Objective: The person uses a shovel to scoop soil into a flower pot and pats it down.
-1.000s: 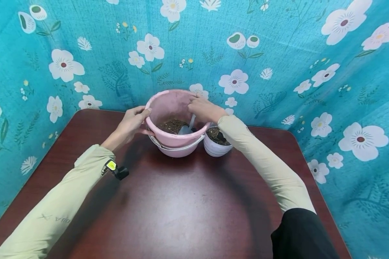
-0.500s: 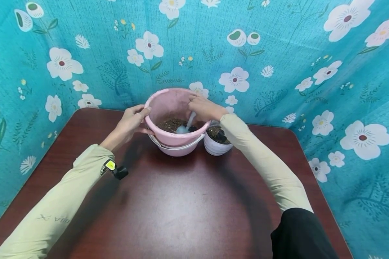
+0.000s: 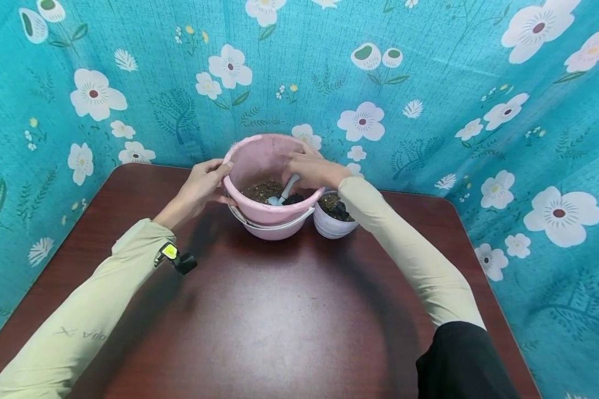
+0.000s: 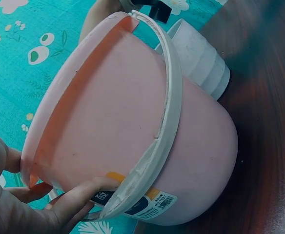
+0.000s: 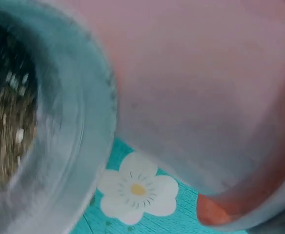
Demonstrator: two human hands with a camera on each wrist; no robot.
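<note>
A pink bucket [image 3: 272, 213] stands near the back of the table, with dark soil [image 3: 257, 192] in its bottom. On its left side my left hand [image 3: 198, 185] grips the rim, thumb over the edge and fingers on the outer wall, close to the white bail handle [image 4: 173, 112]. Inside the bucket my right hand [image 3: 311, 169] holds a grey-blue hand trowel [image 3: 288, 189] by its handle. The trowel's blade is down at the soil, partly hidden by the front rim. The right fingertips cannot be made out fully.
A white ribbed pot [image 3: 333, 228] holding soil stands against the bucket's right side, under my right forearm. The dark red-brown table [image 3: 279, 310] stretches toward me. A turquoise flowered curtain [image 3: 299, 66] hangs close behind the bucket.
The trowel has shifted left inside the bucket, and its blade shows less above the soil. My right hand has moved slightly left with it. The left hand keeps its grip on the rim.
</note>
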